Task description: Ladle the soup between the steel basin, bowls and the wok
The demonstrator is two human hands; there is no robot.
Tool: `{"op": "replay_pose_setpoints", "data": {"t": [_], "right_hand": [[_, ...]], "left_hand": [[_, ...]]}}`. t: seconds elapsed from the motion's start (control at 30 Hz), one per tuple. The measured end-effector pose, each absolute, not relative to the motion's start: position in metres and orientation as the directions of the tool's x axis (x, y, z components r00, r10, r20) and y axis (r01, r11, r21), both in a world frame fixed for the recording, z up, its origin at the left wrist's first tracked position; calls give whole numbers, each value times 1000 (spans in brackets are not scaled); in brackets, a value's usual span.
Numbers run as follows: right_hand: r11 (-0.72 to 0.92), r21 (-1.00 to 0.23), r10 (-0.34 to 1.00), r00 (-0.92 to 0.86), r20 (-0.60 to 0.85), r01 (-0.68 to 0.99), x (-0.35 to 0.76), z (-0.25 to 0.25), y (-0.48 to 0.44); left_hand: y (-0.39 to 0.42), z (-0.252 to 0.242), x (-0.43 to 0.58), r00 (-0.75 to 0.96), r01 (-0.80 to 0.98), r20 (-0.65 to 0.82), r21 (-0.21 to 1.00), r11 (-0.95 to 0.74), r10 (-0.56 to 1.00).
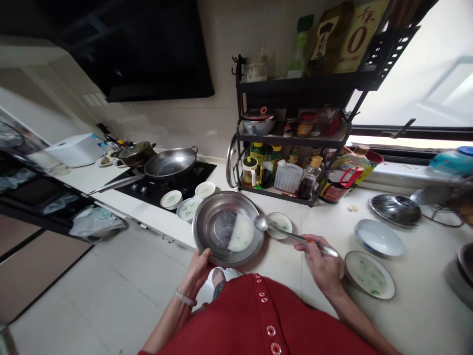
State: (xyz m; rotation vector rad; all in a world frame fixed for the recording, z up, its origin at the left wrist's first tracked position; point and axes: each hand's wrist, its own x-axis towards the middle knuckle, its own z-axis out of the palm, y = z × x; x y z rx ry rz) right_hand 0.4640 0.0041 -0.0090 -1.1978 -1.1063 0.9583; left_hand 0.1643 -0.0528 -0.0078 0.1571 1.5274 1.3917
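A wide metal basin (218, 197) is tilted, with whitish soup flecked with green pooled on its right side. My left hand (200, 266) is closed on the near-left rim of this basin. A metal ladle (260, 223) is in my right hand (320, 264), its fingers wrapped round the handle. The ladle's head is at the basin's right rim; I cannot tell whether they touch. Under the ladle handle stands a bowl of soup (280, 223). Another bowl is mostly hidden behind my right hand. To its right sits a wider bowl of soup (369, 275).
Left of the basin, three small soup bowls (187, 209) stand by the black cooktop (148, 190), which bears a large wok (170, 163) and a lidded pot (133, 154). A black spice rack (291, 140) stands against the wall. An upturned bowl (380, 237) and a metal lid (394, 209) lie right.
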Motion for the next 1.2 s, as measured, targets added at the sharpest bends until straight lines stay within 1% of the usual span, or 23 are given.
{"op": "replay_pose_setpoints", "data": {"t": [0.1,0.23,0.33,0.4,0.47,0.57,0.67,0.8,1.2], "right_hand": [[193,-979,979,59,197,58,442,-10,3],[307,-947,950,-88,300,95,420,-18,6],[286,-954,949,-162,269,90,412,-26,7],[217,-973,970,-134,205,79,411,-29,8],[132,-990,989,-69,128,56,412,-30,10],[24,-1000,1000,20,24,-1,416,-28,15],[-38,-996,997,69,-44,-86,420,-27,20],[-41,-983,994,92,-58,-179,423,-28,22],[-59,-974,991,105,-83,-219,428,-30,22]], "left_hand": [[-53,-10,163,-463,-507,-566,800,319,682],[-53,-13,162,-466,-507,-557,805,309,688],[-54,-14,162,-463,-493,-542,815,304,702],[-54,-15,161,-455,-487,-536,818,305,711],[-55,-15,161,-447,-489,-533,818,302,719],[-55,-15,161,-452,-498,-533,816,294,715],[-55,-15,161,-453,-502,-541,812,298,709],[-55,-17,160,-455,-498,-546,811,308,703],[-56,-14,161,-454,-484,-533,820,304,714]]}}
